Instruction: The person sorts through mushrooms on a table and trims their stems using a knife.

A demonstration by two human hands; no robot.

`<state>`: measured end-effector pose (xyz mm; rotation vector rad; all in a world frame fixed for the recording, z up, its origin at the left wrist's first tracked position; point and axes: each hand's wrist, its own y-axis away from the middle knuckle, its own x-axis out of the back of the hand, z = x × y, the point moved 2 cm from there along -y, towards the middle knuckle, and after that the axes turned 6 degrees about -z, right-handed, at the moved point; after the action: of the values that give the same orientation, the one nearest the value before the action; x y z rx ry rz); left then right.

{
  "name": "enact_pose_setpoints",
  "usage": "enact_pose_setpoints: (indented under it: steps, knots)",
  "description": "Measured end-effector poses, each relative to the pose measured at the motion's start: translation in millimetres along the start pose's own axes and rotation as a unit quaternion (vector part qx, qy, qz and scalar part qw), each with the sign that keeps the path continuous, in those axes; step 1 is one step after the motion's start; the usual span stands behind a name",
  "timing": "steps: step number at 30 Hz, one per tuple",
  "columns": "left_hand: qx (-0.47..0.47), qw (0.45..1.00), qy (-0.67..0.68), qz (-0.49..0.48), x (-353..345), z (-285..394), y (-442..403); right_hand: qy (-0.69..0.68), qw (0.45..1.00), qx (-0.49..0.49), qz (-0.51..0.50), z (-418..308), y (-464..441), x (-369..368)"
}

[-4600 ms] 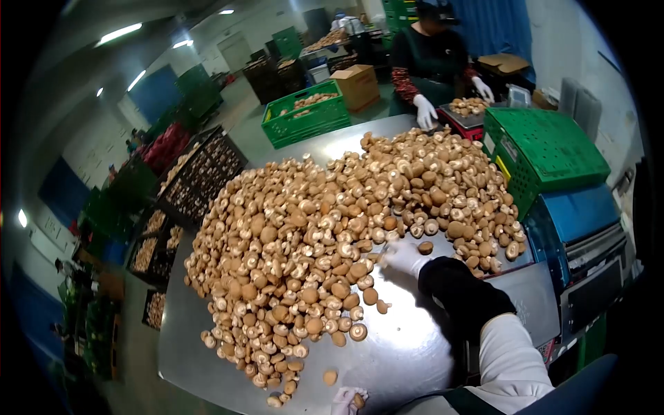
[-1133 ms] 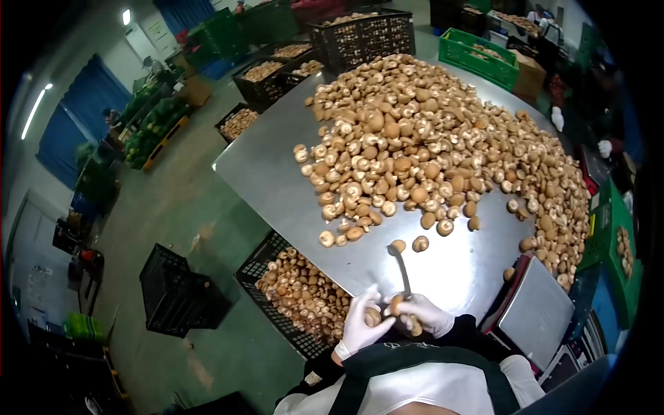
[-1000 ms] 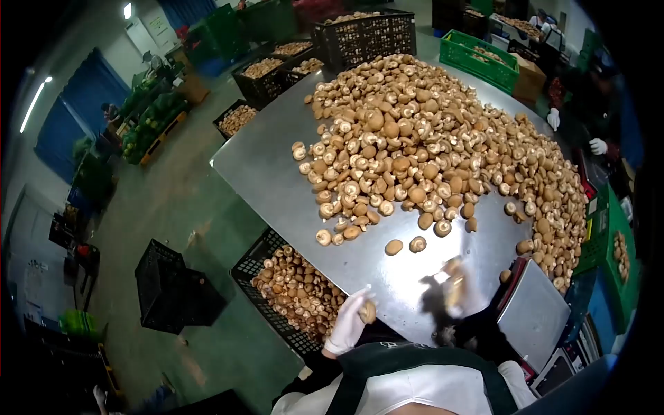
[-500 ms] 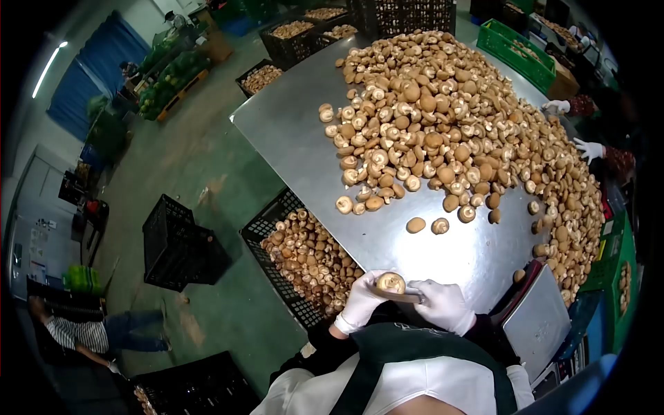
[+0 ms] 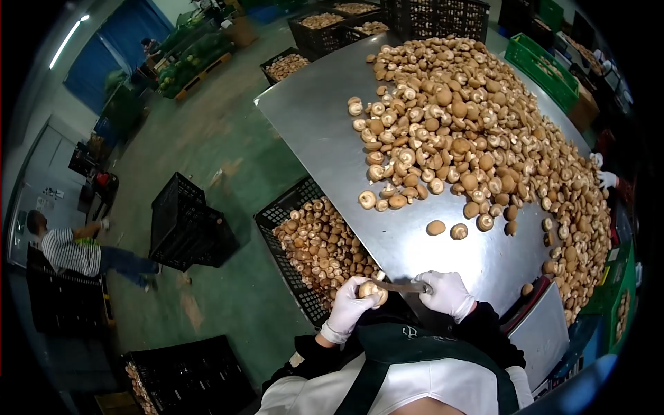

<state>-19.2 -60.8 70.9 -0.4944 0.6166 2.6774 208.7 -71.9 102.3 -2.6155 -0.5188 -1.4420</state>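
The room was a work hall with green floor (image 5: 256, 173), and a metal table (image 5: 311, 131) stood in front of the person; the left hand (image 5: 348, 309), in white glove, was closed around one mushroom (image 5: 372, 294), near the corner of the table; the right hand (image 5: 448, 294), also gloved, was gripping the handle of a knife (image 5: 400, 286); its blade pointed toward the left hand and reached the upper part of the held mushroom; whether it was cutting in, the view did not show.

Beyond the hands, two loose mushrooms (image 5: 447, 229) lay on the table, near each other; farther ahead of them spread a big heap of mushrooms (image 5: 470, 124), which curved to the right side; to the left of the left hand, beside the table edge, there was a black crate (image 5: 275, 238) filled with mushrooms; to the right of the right hand was a tilted grey plate (image 5: 543, 325), and past it a green crate (image 5: 619, 277).

Far to the left of the hands, a person in striped shirt (image 5: 72, 250) was near empty-looking black crates (image 5: 181, 225); at the far right, a co-worker's gloved hand (image 5: 607, 180) was beside the heap.
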Motion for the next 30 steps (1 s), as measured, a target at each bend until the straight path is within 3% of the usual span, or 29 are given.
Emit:
enact_pose_setpoints:
  steps: [3,4,6,7,11,16,18,24,27,29,30]
  knots:
    - [0.056,0.998,0.01,0.029,-3.6,9.8,5.6,-0.121,0.991,-0.034,-0.054,-13.4,0.9,-7.9]
    - [0.036,0.999,-0.018,0.012,0.8,2.4,4.2,-0.167,0.982,-0.049,-0.07,-20.5,0.0,-10.1]
    - [-0.028,0.998,-0.057,0.019,-6.2,1.0,3.8,-0.157,0.985,-0.05,-0.058,-30.6,-1.8,-17.4]
    - [-0.04,0.998,0.028,-0.034,-4.4,-4.1,2.9,-0.13,0.988,-0.053,-0.057,-33.4,-3.3,-20.7]
    - [0.007,0.994,0.086,-0.06,-9.9,2.7,2.4,-0.083,0.994,-0.071,-0.032,-40.1,-7.7,-18.7]
    - [0.0,0.987,0.142,-0.077,-6.5,9.3,5.2,-0.081,0.995,-0.057,-0.009,-46.6,-8.1,-7.0]
    - [-0.07,0.994,0.044,-0.073,-8.2,11.9,3.7,-0.083,0.995,-0.06,-0.009,-48.0,-8.9,-6.4]
    - [-0.167,0.983,0.066,-0.028,-23.7,26.4,4.7,-0.072,0.996,-0.054,0.025,-49.4,-13.1,-14.0]
    - [-0.219,0.974,-0.033,0.044,-12.3,20.0,5.0,-0.131,0.988,-0.082,0.029,-27.0,-17.8,-41.2]
    - [-0.25,0.965,-0.008,0.081,-12.9,25.1,7.2,-0.18,0.957,-0.158,-0.162,4.1,-15.8,-74.3]
    - [-0.285,0.954,-0.028,0.088,-11.4,26.3,7.0,-0.178,0.954,-0.136,-0.198,2.5,-10.5,-71.9]
